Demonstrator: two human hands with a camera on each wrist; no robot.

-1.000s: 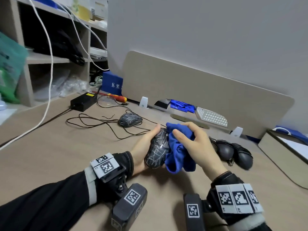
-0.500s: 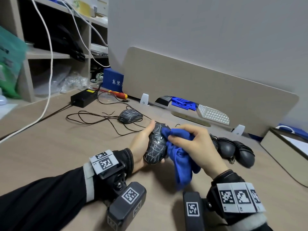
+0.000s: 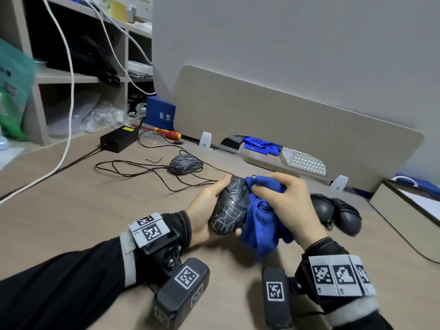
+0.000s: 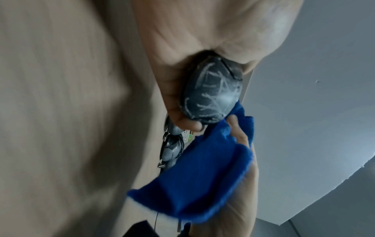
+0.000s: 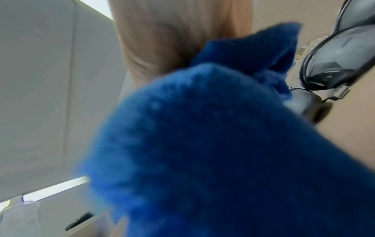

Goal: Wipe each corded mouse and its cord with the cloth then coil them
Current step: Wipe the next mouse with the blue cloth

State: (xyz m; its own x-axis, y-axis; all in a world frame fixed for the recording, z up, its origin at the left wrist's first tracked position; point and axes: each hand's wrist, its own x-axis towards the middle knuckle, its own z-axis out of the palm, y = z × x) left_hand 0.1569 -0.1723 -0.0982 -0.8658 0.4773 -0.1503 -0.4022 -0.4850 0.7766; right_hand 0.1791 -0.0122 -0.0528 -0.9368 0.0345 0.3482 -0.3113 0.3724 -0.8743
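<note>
A patterned corded mouse (image 3: 229,209) is being held above the table (image 3: 71,210) by the left hand (image 3: 204,210), while the blue cloth (image 3: 259,220) is being gripped in the right hand (image 3: 290,206). The light, smooth shell is probably best clasped at its sides.

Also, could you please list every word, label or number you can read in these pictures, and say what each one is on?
"集装": white characters on the blue box by the shelves; a further character is hidden behind the desk divider.
Yellow label on the black power adapter: too small to read.
Green bag: print too blurred to read.
Wrist bands: square code patterns only, no words.
Wrist views: no text.
</note>
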